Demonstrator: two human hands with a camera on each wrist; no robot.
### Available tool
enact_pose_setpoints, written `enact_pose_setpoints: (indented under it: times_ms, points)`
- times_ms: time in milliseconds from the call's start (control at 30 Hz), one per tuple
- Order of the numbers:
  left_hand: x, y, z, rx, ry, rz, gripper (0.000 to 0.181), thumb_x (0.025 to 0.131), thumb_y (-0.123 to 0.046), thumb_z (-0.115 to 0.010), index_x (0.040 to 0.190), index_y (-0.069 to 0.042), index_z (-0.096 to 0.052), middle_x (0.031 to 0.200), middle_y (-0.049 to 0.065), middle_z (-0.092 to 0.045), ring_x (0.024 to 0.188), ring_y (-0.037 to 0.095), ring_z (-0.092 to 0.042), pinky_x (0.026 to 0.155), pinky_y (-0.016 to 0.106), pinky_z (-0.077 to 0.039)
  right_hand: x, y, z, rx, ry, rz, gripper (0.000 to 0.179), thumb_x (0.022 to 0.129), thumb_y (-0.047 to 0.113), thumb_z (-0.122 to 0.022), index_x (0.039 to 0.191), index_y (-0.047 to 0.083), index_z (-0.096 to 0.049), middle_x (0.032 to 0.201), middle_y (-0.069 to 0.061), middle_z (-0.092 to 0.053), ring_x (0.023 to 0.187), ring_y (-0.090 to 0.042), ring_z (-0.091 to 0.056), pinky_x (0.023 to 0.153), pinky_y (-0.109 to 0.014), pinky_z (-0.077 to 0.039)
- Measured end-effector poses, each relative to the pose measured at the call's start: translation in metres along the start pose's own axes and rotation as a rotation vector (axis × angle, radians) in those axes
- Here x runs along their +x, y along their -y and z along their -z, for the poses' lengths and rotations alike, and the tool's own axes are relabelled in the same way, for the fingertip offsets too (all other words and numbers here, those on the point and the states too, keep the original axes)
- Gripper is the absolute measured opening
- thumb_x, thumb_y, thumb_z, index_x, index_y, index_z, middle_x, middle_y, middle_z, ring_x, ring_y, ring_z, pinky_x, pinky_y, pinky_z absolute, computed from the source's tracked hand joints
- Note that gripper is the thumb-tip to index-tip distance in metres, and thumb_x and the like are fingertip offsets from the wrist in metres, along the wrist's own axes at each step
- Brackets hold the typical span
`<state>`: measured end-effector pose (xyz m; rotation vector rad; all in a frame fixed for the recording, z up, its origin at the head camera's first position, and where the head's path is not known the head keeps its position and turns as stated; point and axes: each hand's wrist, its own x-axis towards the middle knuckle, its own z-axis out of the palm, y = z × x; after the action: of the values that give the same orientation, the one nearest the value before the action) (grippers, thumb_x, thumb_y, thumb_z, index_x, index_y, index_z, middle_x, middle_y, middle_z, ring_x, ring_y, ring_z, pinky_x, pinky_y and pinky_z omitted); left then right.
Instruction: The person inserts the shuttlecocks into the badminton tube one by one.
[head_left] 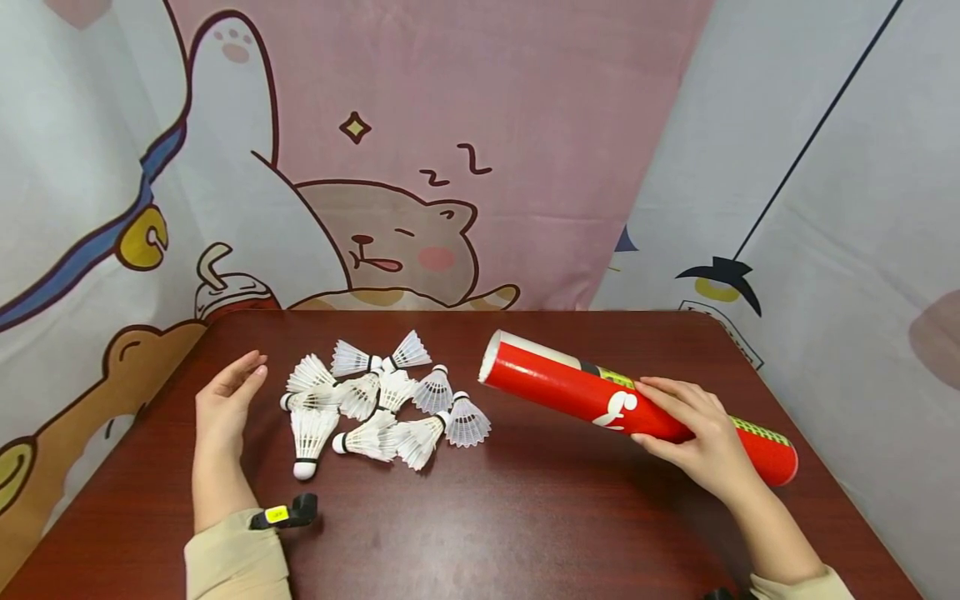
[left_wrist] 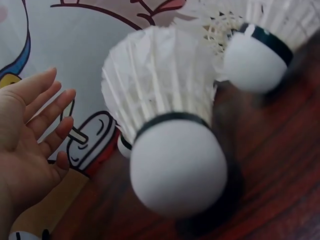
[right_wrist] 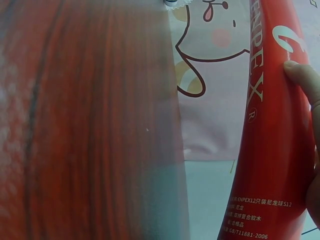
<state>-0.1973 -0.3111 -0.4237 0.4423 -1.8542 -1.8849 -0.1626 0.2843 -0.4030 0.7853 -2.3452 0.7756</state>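
My right hand (head_left: 693, 433) grips a red shuttlecock tube (head_left: 555, 383) around its middle, thumb on the near side. The tube slants, with its open white-rimmed end to the left and raised; in the right wrist view the thumb presses on the red tube wall (right_wrist: 275, 135). To the left of a pile of white shuttlecocks (head_left: 363, 437), my left hand (head_left: 225, 408) is held with fingers loosely extended and nothing in it. Closest to that hand lies a feathered shuttlecock (head_left: 311, 433), its round cork (left_wrist: 177, 167) large in the left wrist view.
Several shuttlecocks lie bunched on the left and middle of the dark red-brown table (head_left: 480, 525). Behind the table hangs a cartoon-printed cloth (head_left: 555, 167), which also runs along both sides. A black wrist strap (head_left: 288, 512) is around the left sleeve.
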Motion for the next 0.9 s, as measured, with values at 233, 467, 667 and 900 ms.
enact_pose_setpoints:
  times_ms: [233,467,667,900]
  points:
    - [0.002,0.011,-0.001,0.171,0.079,-0.013,0.041,0.089,-0.019,-0.07,0.128,-0.008,-0.062,0.107,-0.011,-0.066,0.097,0.006,-0.053,0.077,0.013,-0.039,0.0,0.001,0.0,0.002,0.003,-0.006,0.076,0.056,0.007,-0.091,0.127,0.015,-0.064,0.126,-0.003,-0.058,0.112,-0.015,-0.046,0.084,-0.031,-0.03]
    - [0.005,0.019,-0.003,0.31,0.14,-0.062,0.046,0.09,-0.023,-0.068,0.13,-0.002,-0.058,0.115,0.0,-0.066,0.093,0.005,-0.053,0.075,0.015,-0.04,0.0,0.002,0.0,0.002,0.006,-0.005,0.077,0.056,0.007,-0.091,0.127,0.015,-0.063,0.126,-0.004,-0.058,0.113,-0.015,-0.046,0.085,-0.033,-0.03]
    - [0.005,0.025,-0.007,0.34,0.146,-0.095,0.041,0.09,-0.015,-0.069,0.127,0.0,-0.06,0.104,-0.002,-0.069,0.09,0.003,-0.054,0.069,0.014,-0.041,0.0,0.001,0.0,-0.007,0.016,-0.015,0.078,0.056,0.007,-0.091,0.128,0.016,-0.063,0.127,-0.004,-0.057,0.112,-0.015,-0.045,0.084,-0.033,-0.031]
    - [0.004,0.024,-0.011,0.382,0.145,-0.076,0.036,0.09,-0.013,-0.068,0.124,-0.001,-0.063,0.094,-0.008,-0.063,0.091,0.005,-0.05,0.068,0.016,-0.04,0.0,0.001,-0.001,-0.004,0.017,-0.005,0.077,0.056,0.007,-0.091,0.128,0.016,-0.063,0.126,-0.004,-0.057,0.111,-0.016,-0.046,0.083,-0.033,-0.031]
